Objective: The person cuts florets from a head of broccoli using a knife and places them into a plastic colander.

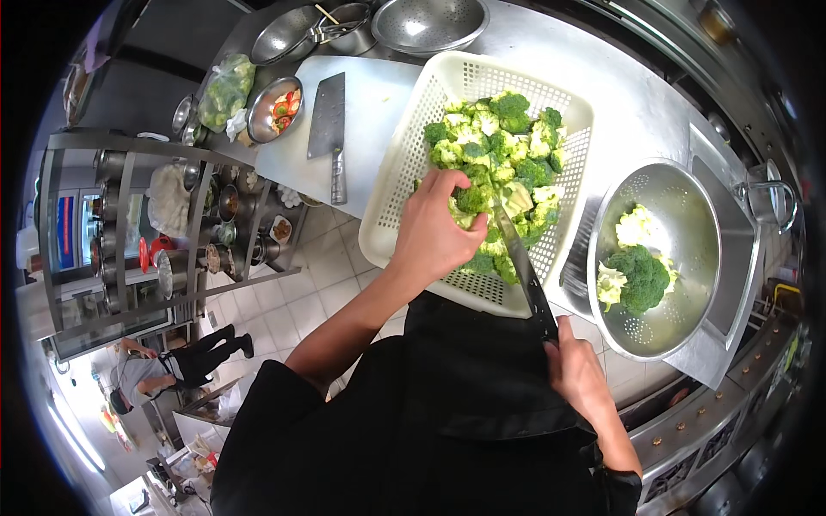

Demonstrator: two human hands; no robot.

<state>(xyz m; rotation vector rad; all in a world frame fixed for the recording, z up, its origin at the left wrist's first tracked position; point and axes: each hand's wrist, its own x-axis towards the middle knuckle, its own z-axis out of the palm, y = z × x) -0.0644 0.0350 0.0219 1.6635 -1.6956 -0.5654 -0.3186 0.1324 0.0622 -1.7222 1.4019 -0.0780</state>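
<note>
My left hand grips a broccoli head between thumb and fingers, over a cream perforated plastic basket. Cut broccoli florets fill much of the basket. In my right hand is the handle of a long knife; its blade crosses the basket's near rim, and the tip is at the broccoli beside my left fingers. To the right, a perforated steel colander holds a large broccoli head and paler cauliflower-like pieces.
Left of the basket, a cleaver lies on a white cutting board. Beside it are a steel bowl of cut red peppers and a bagged green vegetable. Another colander stands behind. A person is at the far lower left.
</note>
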